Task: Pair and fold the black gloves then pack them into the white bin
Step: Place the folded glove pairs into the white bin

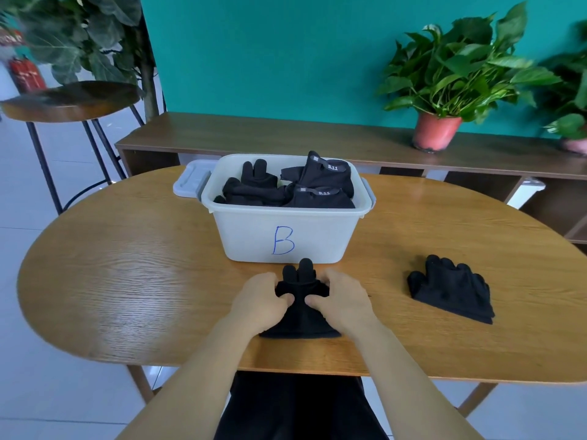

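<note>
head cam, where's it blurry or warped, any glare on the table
Head view: sharp centrally, on the white bin and the gloves pinched by the left hand and right hand; corners smear, worst on the top-left plant; the wide lens bows the table edge; soft sheen on the wood.

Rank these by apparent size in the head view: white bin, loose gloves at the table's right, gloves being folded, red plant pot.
1. white bin
2-3. loose gloves and gloves being folded: they look alike, the latter partly covered, so unranked
4. red plant pot: smallest, though farthest from the camera
</note>
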### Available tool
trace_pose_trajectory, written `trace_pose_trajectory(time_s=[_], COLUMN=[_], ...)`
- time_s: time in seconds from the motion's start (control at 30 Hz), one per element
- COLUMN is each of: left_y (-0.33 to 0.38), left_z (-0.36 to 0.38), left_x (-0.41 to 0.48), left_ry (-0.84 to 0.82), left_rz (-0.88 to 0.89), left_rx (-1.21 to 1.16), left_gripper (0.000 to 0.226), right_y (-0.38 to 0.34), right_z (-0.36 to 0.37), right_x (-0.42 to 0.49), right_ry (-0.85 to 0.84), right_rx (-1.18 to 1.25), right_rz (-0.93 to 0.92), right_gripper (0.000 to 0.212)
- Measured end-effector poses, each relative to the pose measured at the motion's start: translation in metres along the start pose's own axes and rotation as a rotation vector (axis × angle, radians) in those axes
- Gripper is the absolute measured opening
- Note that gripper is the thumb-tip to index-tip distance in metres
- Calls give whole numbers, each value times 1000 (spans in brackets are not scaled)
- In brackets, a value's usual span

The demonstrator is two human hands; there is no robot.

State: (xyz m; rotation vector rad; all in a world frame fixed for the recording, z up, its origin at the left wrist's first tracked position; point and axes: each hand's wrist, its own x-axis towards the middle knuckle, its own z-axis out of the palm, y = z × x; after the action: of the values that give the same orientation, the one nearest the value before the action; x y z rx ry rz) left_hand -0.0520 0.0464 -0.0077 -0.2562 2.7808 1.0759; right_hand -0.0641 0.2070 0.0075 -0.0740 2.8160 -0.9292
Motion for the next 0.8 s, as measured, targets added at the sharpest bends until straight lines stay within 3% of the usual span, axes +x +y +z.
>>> trace_pose_trajectory(time_s=[0.23,0.5,0.67,0.8], left_y=[-3,0,3,3], left_z=[-3,-9,-15,-18], left_x=[1,-5,-9,-13], left_ry=[-45,-83,-97,-146], left_rz=[0,-54,-13,1], left_rx=[-204,-432,-402,-269], left_gripper=[13,18,18,33], right_y=[5,10,11,14], right_z=[-2,-2,-6,-7], right_x=[-2,-2,-4,-5], right_ry=[12,-20,-27,-5], right_rx=[45,320,396,363], right_rz=[-14,19,-2,-18], right_gripper=[39,31,29,28])
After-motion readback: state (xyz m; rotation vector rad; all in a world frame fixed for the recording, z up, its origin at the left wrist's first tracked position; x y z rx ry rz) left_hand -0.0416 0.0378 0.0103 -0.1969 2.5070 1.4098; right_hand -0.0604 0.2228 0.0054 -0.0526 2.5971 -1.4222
